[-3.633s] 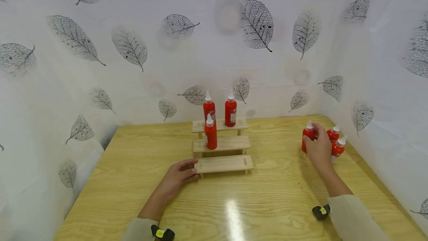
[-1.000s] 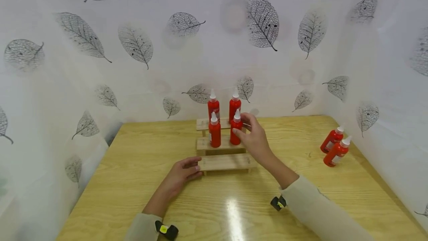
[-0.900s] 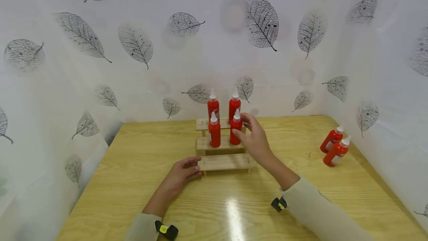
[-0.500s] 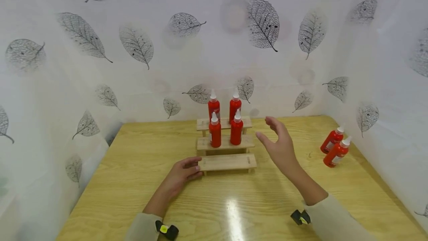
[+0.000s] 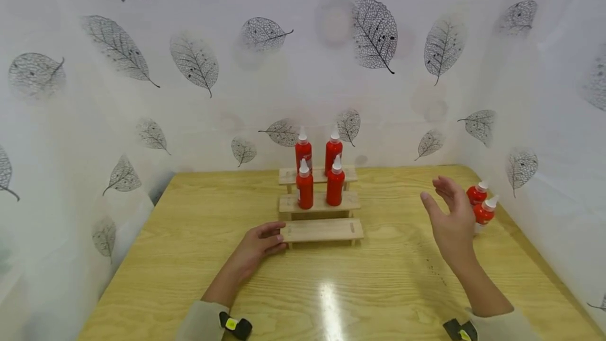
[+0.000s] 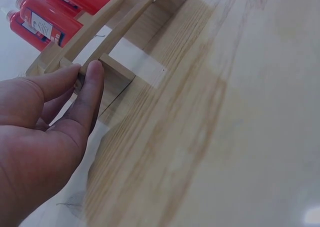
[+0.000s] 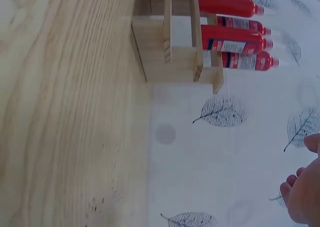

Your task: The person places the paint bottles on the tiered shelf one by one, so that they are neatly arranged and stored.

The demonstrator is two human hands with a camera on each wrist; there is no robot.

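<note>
A three-tier wooden display rack (image 5: 322, 230) stands near the back of the table. My left hand (image 5: 255, 246) pinches the left end of its lowest tier between thumb and fingers, as the left wrist view also shows. Two red squeeze bottles with white pointed caps are upright on the middle tier, a left bottle (image 5: 305, 192) and a right bottle (image 5: 335, 189). Two more are on the top tier behind them. Off to the right, my right hand (image 5: 452, 225) is held with fingers spread and nothing in it, just left of a front bottle (image 5: 484, 213) and a rear bottle (image 5: 476, 194), partly covering them.
The wooden table (image 5: 199, 214) meets leaf-patterned white sheeting (image 5: 293, 83) at the back and both sides. Small dark specks lie on the tabletop left of the right forearm. The rack's lowest tier bears no bottle.
My right hand brought a red bottle from the right side to the middle tier's right, let go, and has moved back right beside the other two bottles. My left hand keeps its hold.
</note>
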